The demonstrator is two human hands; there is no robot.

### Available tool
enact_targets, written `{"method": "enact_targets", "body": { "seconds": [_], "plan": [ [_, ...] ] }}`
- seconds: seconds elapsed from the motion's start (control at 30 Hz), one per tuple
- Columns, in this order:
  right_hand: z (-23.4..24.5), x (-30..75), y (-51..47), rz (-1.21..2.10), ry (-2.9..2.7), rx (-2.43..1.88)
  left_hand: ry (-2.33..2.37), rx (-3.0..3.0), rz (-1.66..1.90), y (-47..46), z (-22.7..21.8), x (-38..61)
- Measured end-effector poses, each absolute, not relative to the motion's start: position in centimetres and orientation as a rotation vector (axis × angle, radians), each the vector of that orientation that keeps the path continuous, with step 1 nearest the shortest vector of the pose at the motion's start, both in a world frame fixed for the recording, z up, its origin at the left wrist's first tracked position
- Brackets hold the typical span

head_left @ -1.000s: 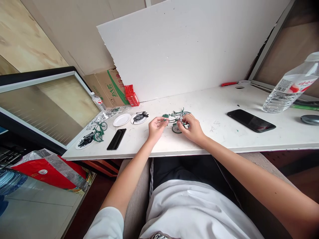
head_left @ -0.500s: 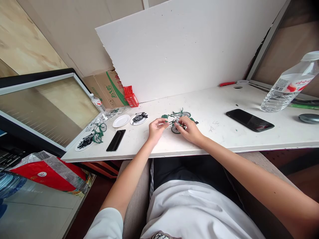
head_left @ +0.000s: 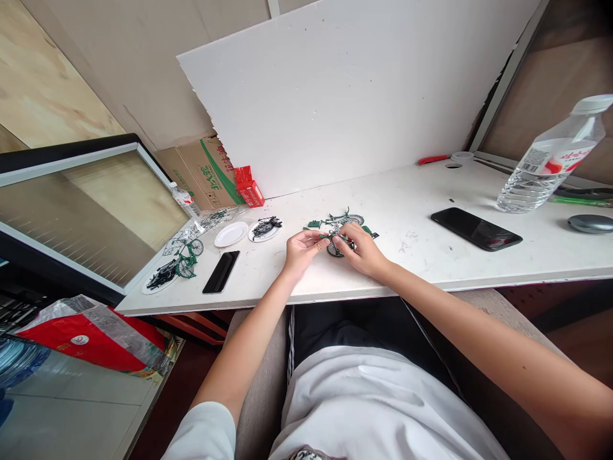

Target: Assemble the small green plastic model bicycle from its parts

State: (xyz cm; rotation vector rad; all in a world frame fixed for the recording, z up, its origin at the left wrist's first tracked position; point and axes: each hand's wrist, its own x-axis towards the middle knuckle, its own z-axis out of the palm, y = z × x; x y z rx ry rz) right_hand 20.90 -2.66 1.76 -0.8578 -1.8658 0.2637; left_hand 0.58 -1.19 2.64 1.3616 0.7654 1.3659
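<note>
Between my hands is a small green model bicycle [head_left: 334, 249], its spoked wheel toward me. My right hand [head_left: 363, 252] has its thumb and fingers closed on it, covering much of the frame. From the other side, my left hand [head_left: 301, 251] pinches a small green part [head_left: 324, 236], which meets the bicycle near my right thumb. Just behind lies another green model bicycle [head_left: 354, 220], partly hidden by my right fingers, with a green block-like piece [head_left: 314, 224] to its left.
Left on the white table [head_left: 306, 284] are a phone [head_left: 221, 271], a green model bicycle [head_left: 188, 257], an unfilled paper plate [head_left: 230, 234] and plates of black parts [head_left: 265, 227]. A second phone [head_left: 474, 229] and a water bottle [head_left: 546, 160] stand right.
My left hand has moved slightly right, bringing the small green part up against the bicycle held in my right hand. The whole view has shifted slightly.
</note>
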Motion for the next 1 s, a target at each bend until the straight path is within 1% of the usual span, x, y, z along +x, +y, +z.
{"method": "enact_targets", "body": {
  "seconds": [0.2,0.57,0.8,0.93,1.0],
  "plan": [
    [1.7,20.9,-2.7,0.219,-1.837,-0.805,0.73,1.286,1.344,-1.6,3.2,0.9],
    [1.5,20.9,-2.3,0.19,-1.836,-0.874,0.776,1.278,1.363,-1.9,3.1,1.1],
    [2.0,21.3,-2.7,0.327,-1.735,-0.898,0.812,1.233,1.405,-1.5,3.3,0.9],
    [2.8,23.0,-1.8,0.348,-1.593,-1.035,0.847,1.195,1.497,-0.5,3.9,-0.4],
    [3.1,24.1,-1.2,0.29,-1.672,-1.18,0.861,1.187,1.542,0.0,4.2,-1.2]
  ]
}}
